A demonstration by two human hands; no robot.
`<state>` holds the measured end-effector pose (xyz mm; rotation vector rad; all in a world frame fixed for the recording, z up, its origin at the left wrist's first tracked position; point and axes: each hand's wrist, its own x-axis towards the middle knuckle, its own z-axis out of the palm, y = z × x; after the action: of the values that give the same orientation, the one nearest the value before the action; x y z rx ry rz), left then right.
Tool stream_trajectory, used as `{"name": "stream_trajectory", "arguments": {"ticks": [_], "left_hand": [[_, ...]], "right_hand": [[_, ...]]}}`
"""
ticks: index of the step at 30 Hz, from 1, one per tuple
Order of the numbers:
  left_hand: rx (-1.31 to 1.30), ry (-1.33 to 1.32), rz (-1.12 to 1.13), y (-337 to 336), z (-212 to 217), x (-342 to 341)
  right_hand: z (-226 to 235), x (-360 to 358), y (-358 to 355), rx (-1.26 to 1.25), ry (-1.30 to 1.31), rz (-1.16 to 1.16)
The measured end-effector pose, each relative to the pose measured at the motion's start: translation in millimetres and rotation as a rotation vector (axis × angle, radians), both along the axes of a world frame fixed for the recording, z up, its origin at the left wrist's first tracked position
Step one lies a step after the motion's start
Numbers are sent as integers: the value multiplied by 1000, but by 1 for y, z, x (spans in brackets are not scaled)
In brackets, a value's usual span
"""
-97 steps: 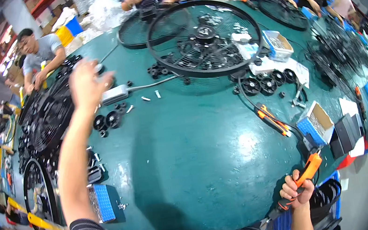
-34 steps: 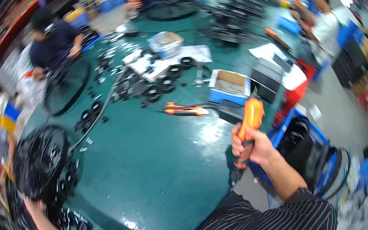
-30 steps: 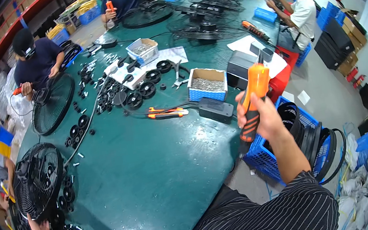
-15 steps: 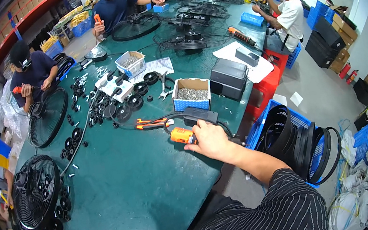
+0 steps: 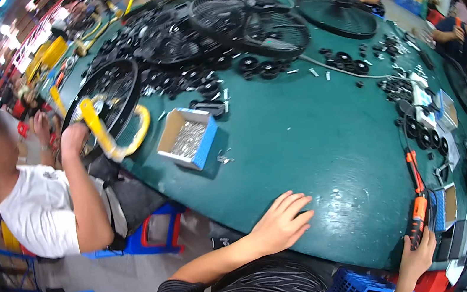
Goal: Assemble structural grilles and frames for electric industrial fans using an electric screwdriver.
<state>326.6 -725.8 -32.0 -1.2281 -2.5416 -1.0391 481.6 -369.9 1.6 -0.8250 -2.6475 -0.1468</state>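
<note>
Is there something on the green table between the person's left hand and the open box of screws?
Nothing visible does. The left hand lies flat at the near edge of the green table, and the blue-sided box of screws sits further up and to the left. Between them is bare tabletop; only a few loose small parts lie beside the box.

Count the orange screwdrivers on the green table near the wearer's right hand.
2: one orange screwdriver touched by the right hand at the table's near edge, another lying just beyond it. More may be hidden in the far clutter.
</note>
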Motion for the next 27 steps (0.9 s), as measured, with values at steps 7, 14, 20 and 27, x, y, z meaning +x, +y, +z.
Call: {"name": "stream_trajectory", "arguments": {"ticks": [7, 14, 20, 27], "left_hand": [[16, -48, -18, 1, -1, -6], [-20, 15, 1, 18, -6, -3], [-60, -8, -17, 15, -5, 9], [-56, 173, -20, 29, 5, 12]], "right_hand": [[3, 27, -30, -118, -8, 10], [23, 88, -5, 102, 256, -127], [12, 289, 50, 50, 224, -970], [-81, 417, 6, -342, 50, -1409]]}}
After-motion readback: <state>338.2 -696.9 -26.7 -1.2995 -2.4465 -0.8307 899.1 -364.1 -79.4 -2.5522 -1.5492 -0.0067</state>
